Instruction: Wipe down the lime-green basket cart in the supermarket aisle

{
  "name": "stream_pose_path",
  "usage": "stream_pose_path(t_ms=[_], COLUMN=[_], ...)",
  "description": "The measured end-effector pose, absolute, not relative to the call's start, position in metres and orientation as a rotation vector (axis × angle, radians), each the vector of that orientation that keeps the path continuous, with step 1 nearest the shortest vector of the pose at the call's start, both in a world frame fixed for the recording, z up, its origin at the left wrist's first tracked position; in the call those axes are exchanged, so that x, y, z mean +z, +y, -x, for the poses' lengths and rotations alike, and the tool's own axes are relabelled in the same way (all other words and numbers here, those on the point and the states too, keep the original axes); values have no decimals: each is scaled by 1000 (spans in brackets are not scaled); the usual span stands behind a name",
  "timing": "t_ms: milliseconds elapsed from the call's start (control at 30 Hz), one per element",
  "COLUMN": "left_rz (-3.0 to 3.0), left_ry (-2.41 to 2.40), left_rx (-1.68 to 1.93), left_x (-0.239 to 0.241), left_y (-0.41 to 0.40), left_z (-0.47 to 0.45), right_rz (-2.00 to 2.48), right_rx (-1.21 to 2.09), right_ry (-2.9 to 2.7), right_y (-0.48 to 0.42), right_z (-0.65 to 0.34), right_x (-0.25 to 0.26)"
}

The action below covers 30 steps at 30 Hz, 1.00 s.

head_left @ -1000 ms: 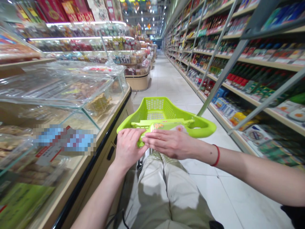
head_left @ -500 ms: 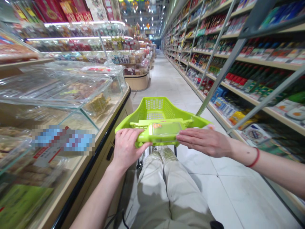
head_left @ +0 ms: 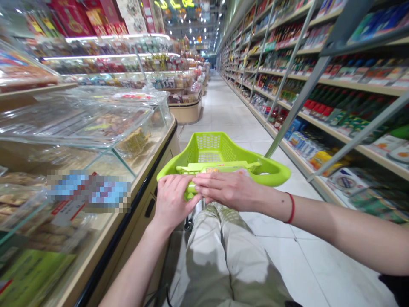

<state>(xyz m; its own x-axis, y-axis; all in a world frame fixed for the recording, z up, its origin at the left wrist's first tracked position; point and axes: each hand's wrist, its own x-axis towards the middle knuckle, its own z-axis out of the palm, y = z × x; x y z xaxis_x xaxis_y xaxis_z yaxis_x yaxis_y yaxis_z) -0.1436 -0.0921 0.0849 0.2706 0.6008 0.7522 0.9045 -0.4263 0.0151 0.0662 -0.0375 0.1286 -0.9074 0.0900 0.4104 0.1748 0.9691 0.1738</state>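
Note:
A lime-green shopping cart (head_left: 220,149) stands in front of me in a store aisle, its basket showing nothing inside. My left hand (head_left: 171,200) is closed round the left part of the cart's handle bar (head_left: 271,175). My right hand (head_left: 228,189) lies across the middle of the handle with its fingers stretched flat, covering the handle's label panel, fingertips beside my left hand. A red cord sits on my right wrist (head_left: 290,208). My legs in light trousers (head_left: 223,256) show below the handle.
A glass-topped food counter (head_left: 96,128) with a black-edged beige base runs along my left. Stocked shelves with slanted grey posts (head_left: 303,94) line the right. A white tiled aisle (head_left: 223,106) stretches ahead, with another rounded display (head_left: 187,108) further on the left.
My right hand, which had slid out to the right end of the handle half a second ago, has come back over the middle panel. My left hand has kept its grip.

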Motion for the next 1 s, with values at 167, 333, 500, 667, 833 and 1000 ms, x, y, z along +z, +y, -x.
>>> stream_pose_path(t_ms=[167, 333, 500, 667, 833, 1000], left_rz=[2131, 2119, 2106, 2099, 2103, 2139], left_ry=[-1367, -1350, -1337, -1354, -1365, -1369], left_rx=[-954, -958, -966, -966, -988, -952], left_x=[82, 81, 81, 81, 85, 84], left_y=[-90, -89, -89, -90, -92, -92], left_z=[142, 141, 141, 138, 137, 141], right_rz=[442, 891, 1092, 855, 822, 1067], right_rx=[-19, 185, 154, -53, -97, -12], right_ry=[-2718, -2771, -2684, -2614, -2542, -2468], right_y=[-23, -4, -13, -42, -49, -44], right_z=[-59, -49, -42, -31, -22, -39], right_x=[142, 158, 156, 134, 125, 136])
